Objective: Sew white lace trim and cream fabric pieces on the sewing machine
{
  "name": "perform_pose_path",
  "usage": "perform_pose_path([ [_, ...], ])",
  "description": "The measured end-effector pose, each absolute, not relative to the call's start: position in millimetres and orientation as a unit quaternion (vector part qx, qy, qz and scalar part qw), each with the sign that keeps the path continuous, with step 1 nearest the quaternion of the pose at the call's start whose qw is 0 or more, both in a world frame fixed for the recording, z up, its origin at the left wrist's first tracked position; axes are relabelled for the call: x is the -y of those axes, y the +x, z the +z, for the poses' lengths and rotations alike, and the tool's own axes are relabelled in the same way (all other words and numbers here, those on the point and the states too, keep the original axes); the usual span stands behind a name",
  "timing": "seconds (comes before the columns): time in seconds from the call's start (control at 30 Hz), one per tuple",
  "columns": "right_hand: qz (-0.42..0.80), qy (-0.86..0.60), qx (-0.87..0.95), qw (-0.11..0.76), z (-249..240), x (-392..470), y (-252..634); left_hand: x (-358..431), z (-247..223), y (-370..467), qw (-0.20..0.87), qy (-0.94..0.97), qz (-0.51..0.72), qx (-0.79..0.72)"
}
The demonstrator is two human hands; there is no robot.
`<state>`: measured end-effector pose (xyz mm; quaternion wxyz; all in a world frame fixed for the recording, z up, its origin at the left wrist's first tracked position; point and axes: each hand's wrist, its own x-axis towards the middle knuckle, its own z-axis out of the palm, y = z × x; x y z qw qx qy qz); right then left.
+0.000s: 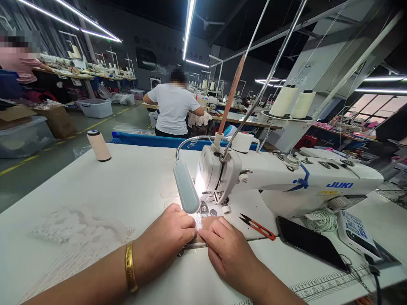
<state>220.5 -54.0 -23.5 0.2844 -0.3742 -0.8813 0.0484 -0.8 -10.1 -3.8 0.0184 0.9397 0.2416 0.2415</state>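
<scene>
Left hand: thin, plain-looking gold-coloured ring on one finger. Wide, shiny gold-coloured metal bangle around that wrist, surface marked (pattern too small to make out). Right hand: bare fingers, bare wrist. Left forearm, right forearm: both bare as far as visible.

The left hand — apparently — hides part of the white lace.

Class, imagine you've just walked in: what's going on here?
A person's left hand and right hand are close together, touching white lacy fabric in front of a sewing machine. More lacy fabric lies on the table, to the left. Orange-handled snips and a dark phone lie to the right, untouched.
</scene>
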Motion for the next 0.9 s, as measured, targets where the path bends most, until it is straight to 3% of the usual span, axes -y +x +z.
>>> perform_pose_path([
  [0.67, 0.053, -0.439, 0.86, 0.255, -32.0, 40.5, 218.7, -4.0, 2.0, 4.3, 0.002, 0.922, 0.216, -0.322],
  [0.9, 0.045, -0.467, 0.824, 0.317, -21.9, 38.3, 225.3, -8.0, 1.7, 6.0, 0.011, 0.914, 0.219, -0.34],
])
